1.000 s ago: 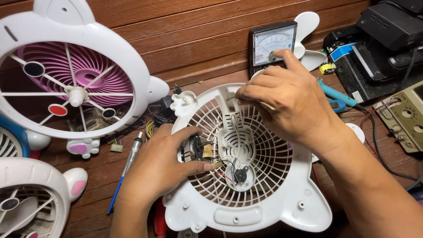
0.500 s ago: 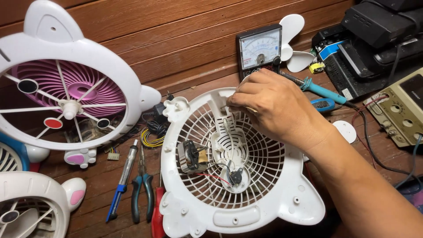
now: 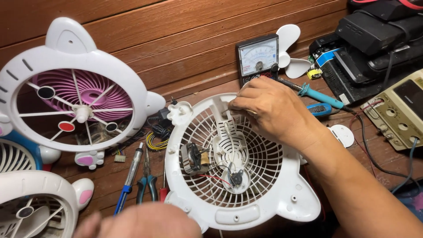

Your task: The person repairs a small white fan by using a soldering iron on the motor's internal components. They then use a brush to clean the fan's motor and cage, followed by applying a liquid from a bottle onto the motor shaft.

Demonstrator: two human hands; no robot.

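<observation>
Back from the tools, the left hand hovered blurred at the lower edge, its grip unreadable, while the right hand pinched something at the upper rim of the white fan grille, laid flat on the wooden bench, small motor exposed.

White fan shell lies grille-up mid-desk. Right hand rests on its upper rim, fingertips pinched at the centre rib. Left hand blurred at the near edge, clear of the shell; grip unclear. Small motor and wires sit inside the grille. Meter beyond the hand; pliers left of the shell; cat-shaped fan at the left edge.
</observation>
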